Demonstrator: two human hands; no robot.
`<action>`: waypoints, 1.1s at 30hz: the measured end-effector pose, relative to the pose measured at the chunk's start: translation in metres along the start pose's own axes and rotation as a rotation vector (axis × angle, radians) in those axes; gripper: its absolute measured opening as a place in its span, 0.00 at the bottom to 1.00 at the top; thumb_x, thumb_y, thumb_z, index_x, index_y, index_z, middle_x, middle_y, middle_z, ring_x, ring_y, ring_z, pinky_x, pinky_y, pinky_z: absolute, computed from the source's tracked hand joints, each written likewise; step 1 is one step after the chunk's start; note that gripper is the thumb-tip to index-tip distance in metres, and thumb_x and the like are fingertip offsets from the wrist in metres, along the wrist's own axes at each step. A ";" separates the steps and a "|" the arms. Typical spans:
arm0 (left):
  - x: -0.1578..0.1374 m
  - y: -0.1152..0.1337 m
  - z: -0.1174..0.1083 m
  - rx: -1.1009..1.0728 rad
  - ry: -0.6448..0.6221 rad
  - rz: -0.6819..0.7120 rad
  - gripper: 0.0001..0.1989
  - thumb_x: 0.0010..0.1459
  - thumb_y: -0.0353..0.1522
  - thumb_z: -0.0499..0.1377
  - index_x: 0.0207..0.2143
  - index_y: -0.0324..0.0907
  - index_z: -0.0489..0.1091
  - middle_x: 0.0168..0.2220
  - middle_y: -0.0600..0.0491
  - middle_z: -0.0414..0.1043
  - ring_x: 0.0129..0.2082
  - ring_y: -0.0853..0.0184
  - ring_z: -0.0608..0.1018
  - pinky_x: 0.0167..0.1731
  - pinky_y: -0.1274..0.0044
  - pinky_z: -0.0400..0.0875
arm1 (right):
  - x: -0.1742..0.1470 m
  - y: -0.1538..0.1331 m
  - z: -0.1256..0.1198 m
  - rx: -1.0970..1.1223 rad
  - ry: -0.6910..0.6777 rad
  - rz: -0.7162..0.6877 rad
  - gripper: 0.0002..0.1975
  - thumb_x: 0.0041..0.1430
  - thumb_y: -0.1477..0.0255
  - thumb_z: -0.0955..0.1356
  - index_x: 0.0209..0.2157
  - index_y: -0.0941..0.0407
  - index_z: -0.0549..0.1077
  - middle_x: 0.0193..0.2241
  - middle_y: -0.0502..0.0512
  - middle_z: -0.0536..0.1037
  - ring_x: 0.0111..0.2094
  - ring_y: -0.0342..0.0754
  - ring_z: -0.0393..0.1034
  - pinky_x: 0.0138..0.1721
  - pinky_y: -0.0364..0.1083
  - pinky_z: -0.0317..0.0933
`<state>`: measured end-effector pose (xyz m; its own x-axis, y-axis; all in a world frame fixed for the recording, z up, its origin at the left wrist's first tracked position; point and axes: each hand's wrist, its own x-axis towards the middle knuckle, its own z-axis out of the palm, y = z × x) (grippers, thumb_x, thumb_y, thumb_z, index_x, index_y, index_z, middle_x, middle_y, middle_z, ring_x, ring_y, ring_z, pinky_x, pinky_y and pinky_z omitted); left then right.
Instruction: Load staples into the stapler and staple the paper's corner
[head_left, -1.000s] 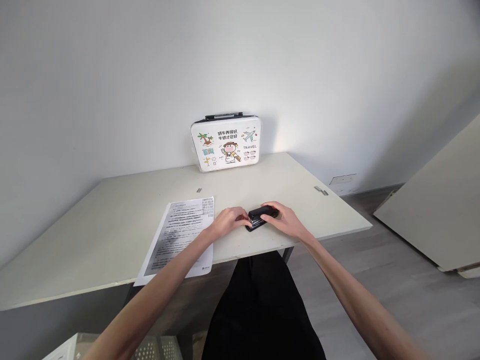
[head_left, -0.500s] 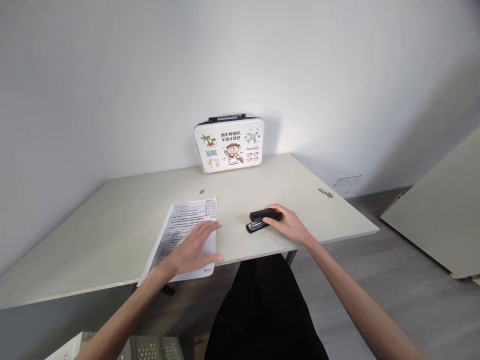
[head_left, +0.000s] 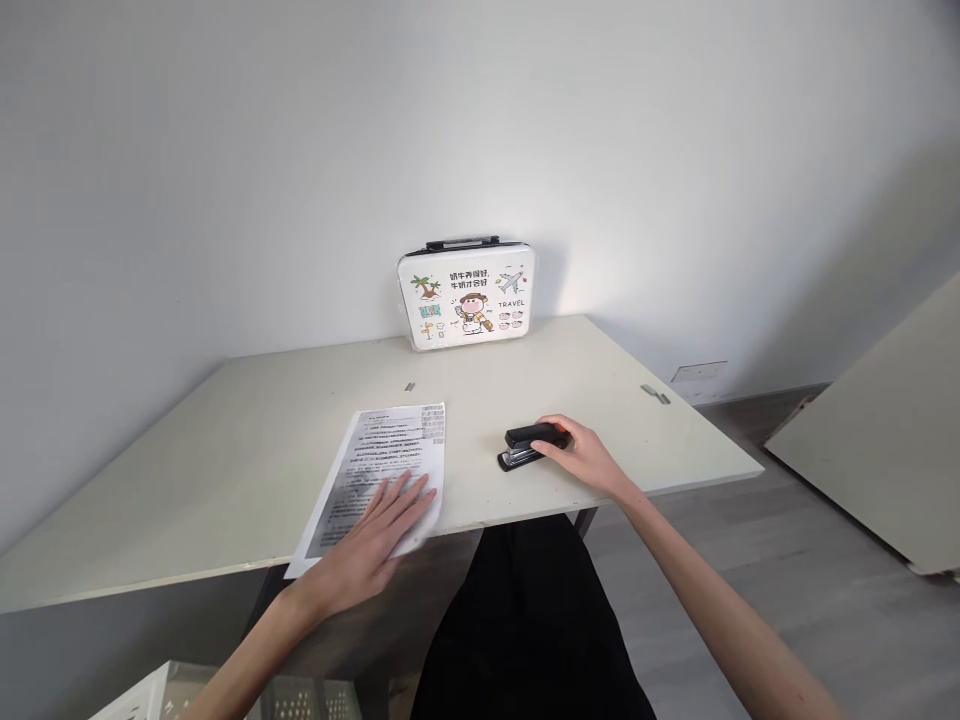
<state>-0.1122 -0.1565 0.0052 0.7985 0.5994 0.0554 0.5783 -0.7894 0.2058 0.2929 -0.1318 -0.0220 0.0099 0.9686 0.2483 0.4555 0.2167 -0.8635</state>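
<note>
My right hand [head_left: 583,455] is closed around the rear of a black stapler [head_left: 525,443], thumb on the near side. The stapler's front points left, and its metal part shows between the top arm and the base. To the left lies a printed sheet of paper [head_left: 386,440], its near edge reaching past the table edge. My left hand [head_left: 375,535] is at the sheet's near right corner, with fingers stretched over the top. The left thumb is low at the near edge and partly hidden; the corner there bends.
A white case with cartoon prints [head_left: 466,300] stands against the wall at the back of the white table [head_left: 247,450]. Small staple strips lie on the tabletop, one [head_left: 410,387] beyond the sheet and some [head_left: 655,393] at the right edge. A perforated white basket [head_left: 176,690] sits below.
My left hand has come down from above the sheet onto its near corner, which now bends. My right hand stays on the stapler. The view has shifted slightly.
</note>
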 end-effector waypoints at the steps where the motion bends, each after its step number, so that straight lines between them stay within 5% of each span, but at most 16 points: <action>1: 0.000 0.004 0.000 -0.009 0.007 -0.001 0.34 0.77 0.31 0.43 0.77 0.57 0.30 0.78 0.57 0.37 0.77 0.53 0.43 0.74 0.51 0.39 | 0.000 0.000 0.000 -0.002 -0.002 0.003 0.17 0.62 0.55 0.72 0.48 0.48 0.76 0.49 0.52 0.82 0.51 0.55 0.75 0.53 0.53 0.66; 13: 0.030 0.072 0.012 -0.155 0.061 -0.013 0.32 0.79 0.35 0.41 0.77 0.56 0.29 0.78 0.57 0.36 0.77 0.58 0.43 0.75 0.57 0.41 | 0.000 -0.003 0.002 -0.007 0.002 0.009 0.17 0.62 0.55 0.72 0.48 0.48 0.76 0.49 0.53 0.82 0.52 0.57 0.75 0.54 0.54 0.67; 28: 0.044 0.102 0.015 -0.129 -0.060 0.095 0.49 0.63 0.17 0.48 0.77 0.51 0.25 0.78 0.55 0.27 0.77 0.52 0.36 0.74 0.53 0.44 | 0.000 -0.005 0.001 -0.017 0.016 -0.002 0.17 0.61 0.55 0.72 0.48 0.48 0.76 0.49 0.53 0.82 0.51 0.56 0.76 0.54 0.54 0.68; 33: 0.047 0.108 0.017 -0.104 -0.038 0.098 0.42 0.73 0.27 0.51 0.78 0.52 0.28 0.78 0.53 0.30 0.77 0.51 0.37 0.74 0.54 0.48 | 0.000 -0.005 0.003 -0.009 0.010 -0.005 0.17 0.62 0.55 0.72 0.48 0.48 0.76 0.49 0.53 0.82 0.52 0.57 0.76 0.54 0.54 0.67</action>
<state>-0.0097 -0.2160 0.0136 0.8575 0.5127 0.0432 0.4781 -0.8250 0.3013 0.2882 -0.1329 -0.0188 0.0163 0.9664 0.2564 0.4633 0.2200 -0.8585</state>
